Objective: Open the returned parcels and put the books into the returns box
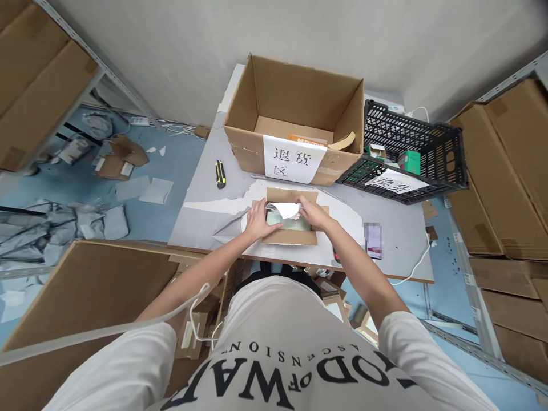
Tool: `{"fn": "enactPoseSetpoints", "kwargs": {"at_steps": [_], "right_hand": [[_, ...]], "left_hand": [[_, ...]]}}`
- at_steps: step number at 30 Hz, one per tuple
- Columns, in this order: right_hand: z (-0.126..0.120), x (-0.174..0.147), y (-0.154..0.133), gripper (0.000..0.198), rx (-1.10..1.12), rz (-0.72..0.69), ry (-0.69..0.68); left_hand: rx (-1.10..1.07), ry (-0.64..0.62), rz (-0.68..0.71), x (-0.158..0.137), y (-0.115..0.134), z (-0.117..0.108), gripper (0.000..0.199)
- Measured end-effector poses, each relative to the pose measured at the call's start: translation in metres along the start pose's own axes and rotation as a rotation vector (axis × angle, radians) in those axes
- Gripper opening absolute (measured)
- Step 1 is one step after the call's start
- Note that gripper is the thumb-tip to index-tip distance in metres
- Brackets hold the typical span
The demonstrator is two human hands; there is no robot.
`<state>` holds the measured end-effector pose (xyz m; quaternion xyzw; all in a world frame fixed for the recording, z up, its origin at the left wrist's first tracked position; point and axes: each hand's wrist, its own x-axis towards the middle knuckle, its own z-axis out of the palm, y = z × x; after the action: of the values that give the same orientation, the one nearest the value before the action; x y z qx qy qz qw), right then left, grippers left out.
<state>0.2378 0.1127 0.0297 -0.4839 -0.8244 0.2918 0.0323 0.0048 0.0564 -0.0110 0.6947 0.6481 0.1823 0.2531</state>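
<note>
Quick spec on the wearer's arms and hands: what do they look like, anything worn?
Left hand and right hand: bare, no gloves or wristwear visible. Short, loose white sleeves, no print visible on them; the light T-shirt has dark lettering across its front. A whitish cord or tube crosses the view by the left arm.

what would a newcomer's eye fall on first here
Probably the large open brown cardboard box at the back of the light grey tabletop, with a white paper sign in black characters on its front. Just right of it stands a black slatted plastic crate. Nearer the person, the left hand and right hand are at either side of a small open brown cardboard box.
</note>
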Motion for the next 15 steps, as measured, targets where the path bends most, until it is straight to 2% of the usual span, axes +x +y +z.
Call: {"fn": "enactPoseSetpoints", "kwargs": {"at_steps": [2, 5, 8, 10, 12, 13, 15], "right_hand": [[-0.012, -0.002, -0.003, 0.031, 0.101, -0.048, 0.018], [-0.026, 0.006, -0.011, 0.023, 0.224, -0.135, 0.053], [-0.034, 0.014, -0.014, 0.030, 0.296, -0.090, 0.221], [-0.033, 0.011, -0.011, 0.034, 0.309, -0.010, 0.357], [-0.025, 0.001, -0.003, 0.033, 0.243, 0.069, 0.398], [-0.019, -0.005, 0.001, 0.032, 0.174, 0.102, 0.361], [-0.004, -0.016, 0.008, 0.030, -0.023, 0.129, 0.181]], "left_hand": [[-0.172, 0.026, 0.061, 0.011, 0.012, -0.011, 0.101], [-0.483, -0.015, 0.130, 0.028, 0.025, -0.030, 0.063], [-0.596, 0.064, 0.081, 0.043, 0.015, -0.052, 0.044], [-0.597, 0.225, 0.000, 0.048, -0.011, -0.067, 0.042], [-0.540, 0.391, -0.138, 0.046, -0.050, -0.078, 0.044], [-0.470, 0.435, -0.235, 0.042, -0.072, -0.081, 0.044], [-0.255, 0.443, -0.450, 0.031, -0.112, -0.078, 0.043]]}}
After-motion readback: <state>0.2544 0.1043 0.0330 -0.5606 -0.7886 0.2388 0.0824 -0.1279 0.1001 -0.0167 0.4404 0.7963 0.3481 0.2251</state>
